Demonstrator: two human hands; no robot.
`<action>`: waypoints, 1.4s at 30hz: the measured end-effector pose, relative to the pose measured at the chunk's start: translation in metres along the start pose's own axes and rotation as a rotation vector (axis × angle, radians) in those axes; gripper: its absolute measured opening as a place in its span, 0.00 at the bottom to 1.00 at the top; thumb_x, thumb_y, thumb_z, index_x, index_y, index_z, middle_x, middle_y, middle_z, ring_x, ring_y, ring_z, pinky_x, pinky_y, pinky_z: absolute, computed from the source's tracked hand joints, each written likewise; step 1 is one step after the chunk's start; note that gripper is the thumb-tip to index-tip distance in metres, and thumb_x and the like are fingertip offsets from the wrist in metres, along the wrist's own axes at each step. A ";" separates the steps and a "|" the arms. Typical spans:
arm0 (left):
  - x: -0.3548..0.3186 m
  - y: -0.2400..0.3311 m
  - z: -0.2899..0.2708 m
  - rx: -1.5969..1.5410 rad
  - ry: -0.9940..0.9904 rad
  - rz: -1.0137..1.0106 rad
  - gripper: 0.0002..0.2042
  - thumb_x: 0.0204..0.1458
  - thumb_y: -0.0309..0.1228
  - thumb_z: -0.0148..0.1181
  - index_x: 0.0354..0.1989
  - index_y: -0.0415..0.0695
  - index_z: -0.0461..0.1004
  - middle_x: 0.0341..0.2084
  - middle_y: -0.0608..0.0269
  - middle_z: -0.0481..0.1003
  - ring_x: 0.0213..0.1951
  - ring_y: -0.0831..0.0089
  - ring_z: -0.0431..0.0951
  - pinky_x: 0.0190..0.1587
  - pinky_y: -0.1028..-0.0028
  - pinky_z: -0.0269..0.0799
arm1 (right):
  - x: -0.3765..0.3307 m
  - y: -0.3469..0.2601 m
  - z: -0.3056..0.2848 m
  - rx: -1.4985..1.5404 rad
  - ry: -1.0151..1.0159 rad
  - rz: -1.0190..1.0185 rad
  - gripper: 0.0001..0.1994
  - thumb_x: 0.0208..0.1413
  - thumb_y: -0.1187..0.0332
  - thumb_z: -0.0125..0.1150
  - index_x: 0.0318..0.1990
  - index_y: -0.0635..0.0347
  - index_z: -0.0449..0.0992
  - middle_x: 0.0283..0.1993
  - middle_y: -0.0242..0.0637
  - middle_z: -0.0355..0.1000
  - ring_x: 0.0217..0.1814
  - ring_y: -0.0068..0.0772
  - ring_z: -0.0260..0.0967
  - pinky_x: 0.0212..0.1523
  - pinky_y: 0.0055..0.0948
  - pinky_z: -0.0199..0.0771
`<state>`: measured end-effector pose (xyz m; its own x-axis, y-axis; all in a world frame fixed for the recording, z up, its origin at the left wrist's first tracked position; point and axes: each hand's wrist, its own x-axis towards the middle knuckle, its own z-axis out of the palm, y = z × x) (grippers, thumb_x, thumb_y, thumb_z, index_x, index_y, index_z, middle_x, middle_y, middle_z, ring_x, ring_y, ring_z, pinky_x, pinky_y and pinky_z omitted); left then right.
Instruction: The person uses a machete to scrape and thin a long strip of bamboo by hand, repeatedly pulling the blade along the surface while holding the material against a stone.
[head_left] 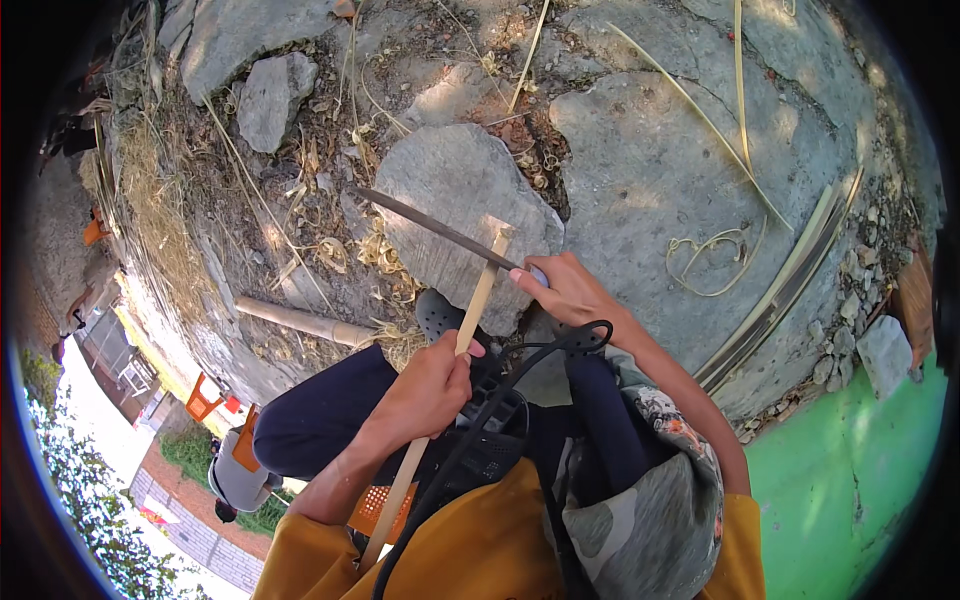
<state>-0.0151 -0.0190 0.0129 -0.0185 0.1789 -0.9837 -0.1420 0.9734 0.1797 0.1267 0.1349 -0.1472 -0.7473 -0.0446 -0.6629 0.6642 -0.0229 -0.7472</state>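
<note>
My left hand (428, 388) is closed around a long, pale bamboo strip (478, 300). The strip's lower part runs back past my left forearm, and its far end lies over a flat grey stone (450, 175). In my right hand (572, 290) is a knife (425, 219), gripped by a light-coloured handle that mostly hides in the fingers. Its long dark blade points up and left, crossing the strip just below the strip's far end. Whether the edge is cutting into the strip cannot be told.
Curled shavings (375, 245) litter the ground left of the stone. A round bamboo pole (305, 322) lies near my left knee. Long thin strips (690, 100) and a bundle of strips (785, 290) are on the right, by a green surface (850, 470). A loose rock (275, 100) sits at upper left.
</note>
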 end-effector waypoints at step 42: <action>0.008 -0.012 0.003 0.095 0.053 0.058 0.11 0.71 0.32 0.43 0.52 0.41 0.69 0.20 0.69 0.69 0.15 0.82 0.66 0.15 0.76 0.60 | 0.004 0.023 -0.005 -0.155 0.077 0.010 0.29 0.65 0.46 0.52 0.33 0.71 0.78 0.20 0.57 0.68 0.24 0.59 0.69 0.32 0.48 0.70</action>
<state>-0.0109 -0.0286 0.0034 -0.0764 0.2298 -0.9702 -0.0447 0.9713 0.2336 0.1387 0.1396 -0.1669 -0.7440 0.0328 -0.6674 0.6652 0.1317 -0.7350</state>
